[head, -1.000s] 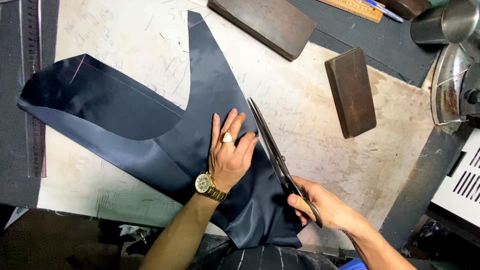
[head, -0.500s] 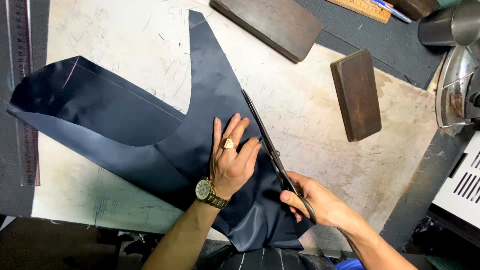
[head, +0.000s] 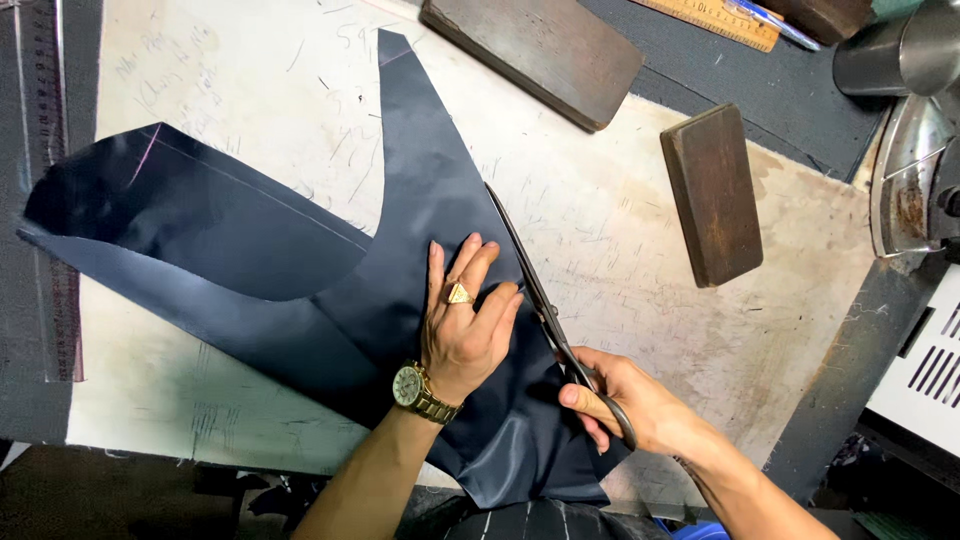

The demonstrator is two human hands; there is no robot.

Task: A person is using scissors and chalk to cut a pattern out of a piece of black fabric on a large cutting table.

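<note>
Right hand (head: 640, 405) around scissors (head: 545, 305).

Even, fairly bright light falls from overhead, and the pale surface (head: 620, 240) reads clearly. Soft sheen glints on the dark fabric (head: 250, 230) towards 9 o'clock. Shadows stay short and faint. Corners at 7 and 5 o'clock sink into murk, perhaps slightly blurred. The focus is sharp centrally.

The right hand (head: 625, 400) is covering the scissors' (head: 545, 305) handle loops, and its forearm is running off the bottom edge. Beneath the left hand (head: 462, 335), part of the navy fabric (head: 300, 260) is lying hidden. The iron (head: 915, 180), far right of both hands, is being cropped.
</note>
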